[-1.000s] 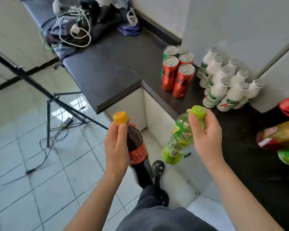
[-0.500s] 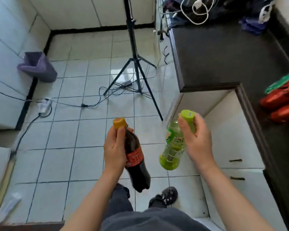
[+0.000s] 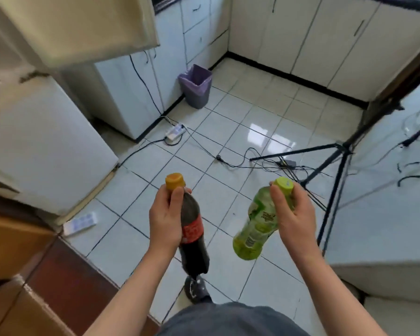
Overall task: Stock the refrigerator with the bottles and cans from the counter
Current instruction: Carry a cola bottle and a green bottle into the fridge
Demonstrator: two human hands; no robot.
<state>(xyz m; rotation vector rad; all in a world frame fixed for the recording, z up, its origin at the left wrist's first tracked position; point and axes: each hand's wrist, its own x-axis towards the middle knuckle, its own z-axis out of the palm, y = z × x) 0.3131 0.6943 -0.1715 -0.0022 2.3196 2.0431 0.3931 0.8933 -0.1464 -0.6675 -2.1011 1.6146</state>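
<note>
- Your left hand grips the neck of a dark cola bottle with a red label and orange cap, lower centre of the frame.
- Your right hand curls round the neck of a green drink bottle just under its lime cap, right of centre.
- Both bottles hang tilted above the tiled floor, apart from each other.
- The white refrigerator stands at the left edge; a purple-lined bin sits upper centre.

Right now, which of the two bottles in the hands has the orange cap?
The dark cola bottle with the red label, gripped by the left hand. The green bottle in the right hand has a lime-green cap instead.
</note>
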